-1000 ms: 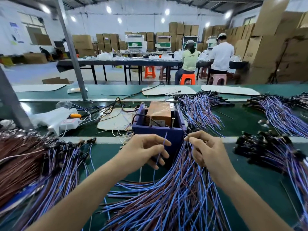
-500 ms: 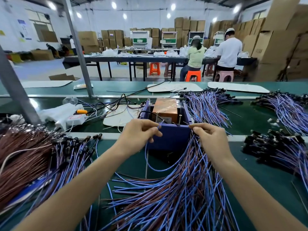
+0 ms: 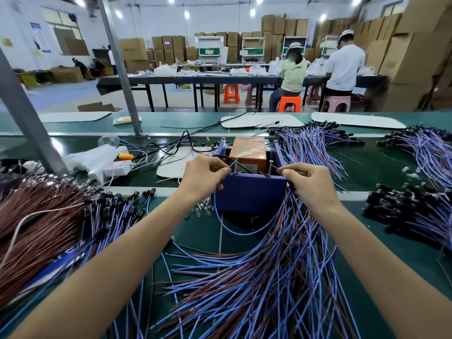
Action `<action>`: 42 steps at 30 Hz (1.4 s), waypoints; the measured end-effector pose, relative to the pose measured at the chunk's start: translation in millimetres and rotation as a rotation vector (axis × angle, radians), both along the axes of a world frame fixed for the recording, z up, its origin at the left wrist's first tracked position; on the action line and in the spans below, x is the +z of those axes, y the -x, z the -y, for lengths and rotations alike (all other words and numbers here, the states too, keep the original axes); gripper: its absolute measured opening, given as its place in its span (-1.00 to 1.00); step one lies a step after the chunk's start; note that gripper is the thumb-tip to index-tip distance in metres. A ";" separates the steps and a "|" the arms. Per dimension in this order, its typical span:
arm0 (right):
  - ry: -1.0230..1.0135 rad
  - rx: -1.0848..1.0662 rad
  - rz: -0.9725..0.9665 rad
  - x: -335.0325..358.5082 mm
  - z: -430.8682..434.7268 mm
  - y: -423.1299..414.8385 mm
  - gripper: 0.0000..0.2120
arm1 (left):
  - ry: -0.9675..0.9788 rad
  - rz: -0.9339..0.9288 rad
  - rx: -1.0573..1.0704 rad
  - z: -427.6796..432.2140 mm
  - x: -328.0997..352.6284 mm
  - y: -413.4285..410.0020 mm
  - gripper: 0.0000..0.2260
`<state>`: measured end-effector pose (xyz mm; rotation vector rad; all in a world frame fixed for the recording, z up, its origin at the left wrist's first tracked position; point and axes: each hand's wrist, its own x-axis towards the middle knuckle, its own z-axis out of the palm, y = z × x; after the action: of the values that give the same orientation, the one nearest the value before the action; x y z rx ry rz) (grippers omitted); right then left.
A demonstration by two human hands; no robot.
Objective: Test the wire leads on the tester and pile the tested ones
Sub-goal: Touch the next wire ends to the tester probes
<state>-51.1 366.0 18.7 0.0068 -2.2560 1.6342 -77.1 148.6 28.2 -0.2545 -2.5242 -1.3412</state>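
A factory hall stacked with brown cardboard boxes (image 3: 415, 45) lies beyond the green counter (image 3: 195, 233). At the counter's middle stands the purple box-shaped tester (image 3: 249, 192), with an orange block (image 3: 249, 150) inside and two upright screws at its near rim. The left hand (image 3: 205, 177) has its grip pinched tight on one end of a thin blue wire lead (image 3: 234, 231), just beside the left screw (image 3: 236, 165). The right hand (image 3: 308, 184) pinches a wire end beside the right screw (image 3: 269, 168). The lead sags in a loop in front of the tester. A loose pile of blue and brown leads (image 3: 256, 277) fans out nearer, below the right hand. Brown-wired leads (image 3: 36, 228) lie heaped at the left.
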 end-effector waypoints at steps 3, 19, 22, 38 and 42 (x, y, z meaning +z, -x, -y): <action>0.000 0.014 0.023 1.9 -5.7 0.9 -0.84 | 0.021 0.006 -0.013 1.1 -0.5 0.0 -0.87; -0.131 0.178 0.116 22.7 -26.4 13.6 -0.86 | 0.094 -0.007 -0.062 0.6 8.5 -4.4 -0.88; -0.119 0.171 0.109 23.6 -26.9 18.5 -0.86 | 0.109 -0.008 -0.065 1.9 9.6 -4.0 -0.89; -0.228 0.360 0.192 44.6 -34.6 32.1 -0.79 | 0.177 0.010 -0.089 5.8 20.1 -10.6 -0.89; -0.218 0.359 0.209 43.9 -35.7 32.3 -0.80 | 0.209 -0.001 -0.037 5.1 21.1 -7.1 -0.88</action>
<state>-83.3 401.7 62.6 0.3282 -2.7107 1.6069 -70.0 143.5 49.3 -0.3447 -2.6727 -1.0883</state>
